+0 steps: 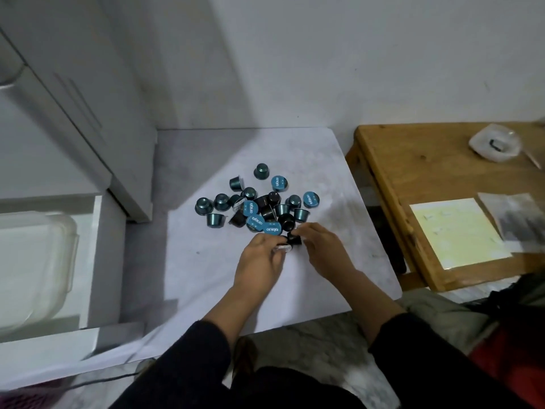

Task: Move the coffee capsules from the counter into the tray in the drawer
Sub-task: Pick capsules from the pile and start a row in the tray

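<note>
On the white desk (339, 261), a heap of blue and dark capsules (256, 202) lies near its middle, while the left hand (261, 262) and right hand (323, 246) each close their fingers on a dark capsule (295, 240) at the heap's near edge, well apart from the clear tray (35, 273) in the open drawer (88, 261) at left.

Both hands meet at the near edge of a capsule pile (256, 203) on the pale counter (339, 261) — left hand (261, 261) and right hand (323, 249) each pinching a dark capsule.
</note>
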### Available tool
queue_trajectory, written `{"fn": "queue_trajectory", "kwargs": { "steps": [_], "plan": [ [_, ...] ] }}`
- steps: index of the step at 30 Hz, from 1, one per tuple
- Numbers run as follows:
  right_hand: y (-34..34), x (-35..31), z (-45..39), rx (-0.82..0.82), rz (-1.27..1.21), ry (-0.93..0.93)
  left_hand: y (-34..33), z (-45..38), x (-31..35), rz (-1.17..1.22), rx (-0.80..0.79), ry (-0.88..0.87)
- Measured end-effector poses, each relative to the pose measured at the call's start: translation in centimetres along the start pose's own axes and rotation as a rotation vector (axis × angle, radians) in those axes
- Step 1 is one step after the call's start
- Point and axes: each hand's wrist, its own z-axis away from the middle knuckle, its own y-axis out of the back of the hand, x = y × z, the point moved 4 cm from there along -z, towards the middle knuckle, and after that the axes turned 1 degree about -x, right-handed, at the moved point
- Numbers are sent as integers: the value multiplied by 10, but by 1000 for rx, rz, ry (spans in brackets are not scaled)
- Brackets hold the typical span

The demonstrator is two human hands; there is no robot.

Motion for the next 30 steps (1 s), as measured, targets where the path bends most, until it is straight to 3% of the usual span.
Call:
{"fn": "queue_trajectory", "kwargs": {
  "steps": [8,20,25,27,30],
  "plan": [
    [-4,10,-1,66,-164,-70,-4,-3,-10,142,113,80],
    [7,5,-1,102,-468,-342,19,3,-11,429,194,254],
    [58,-28,-15,186,-731,-287,70,6,18,509,275,149],
    [77,-50,-19,170,-909,-199,97,9,28,520,283,110],
    [99,-86,-28,116,-985,-119,141,14,36,570,271,87]
  ]
}}
